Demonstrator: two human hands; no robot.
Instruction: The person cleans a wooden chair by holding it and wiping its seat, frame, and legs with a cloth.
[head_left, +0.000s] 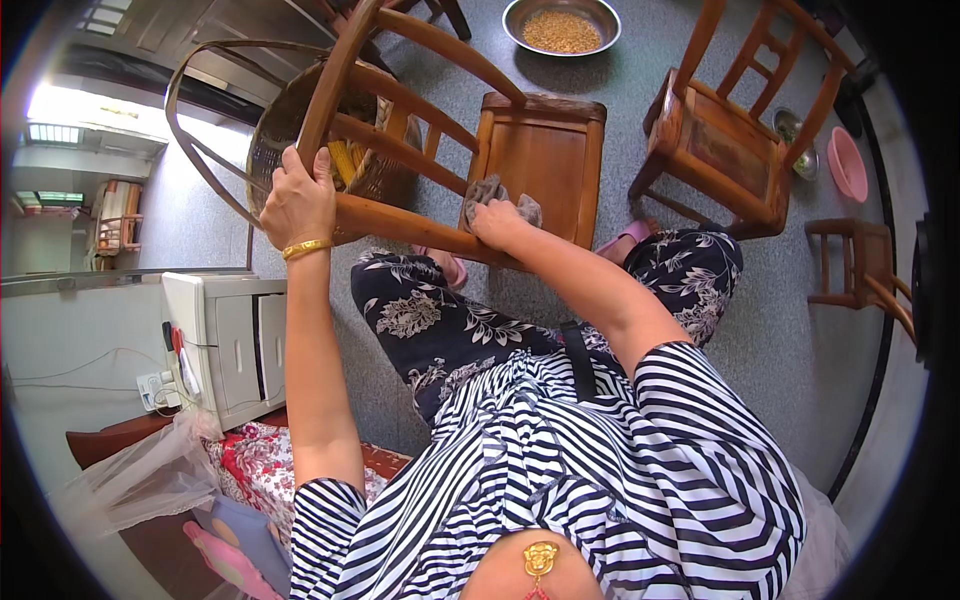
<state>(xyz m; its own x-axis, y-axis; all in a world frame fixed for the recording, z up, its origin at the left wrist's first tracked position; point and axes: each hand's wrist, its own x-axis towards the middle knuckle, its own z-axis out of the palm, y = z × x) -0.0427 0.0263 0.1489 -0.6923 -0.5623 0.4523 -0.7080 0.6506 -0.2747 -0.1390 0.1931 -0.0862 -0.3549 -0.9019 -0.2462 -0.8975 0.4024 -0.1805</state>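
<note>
A wooden chair (541, 169) stands right before me, its backrest leaning toward the left of the view. My left hand (300, 196) grips the top of a backrest post, its fingers wrapped around the wood. With my right hand (496, 223) I press a crumpled grey-brown cloth (484, 192) against the chair where the seat meets the backrest. Part of the cloth sticks out beyond my fingers, and the palm side is hidden. Behind the backrest sits a woven basket (281, 135) with a tall looped handle, and yellow corn cobs (345, 159) show inside it.
A metal basin (561, 28) of yellow kernels rests on the grey floor (450, 322). To the right are a second wooden chair (731, 142), a small wooden stool (855, 262) and a pink plastic basin (847, 165). White drawers (236, 345) and a floral-covered bed (262, 457) lie at left.
</note>
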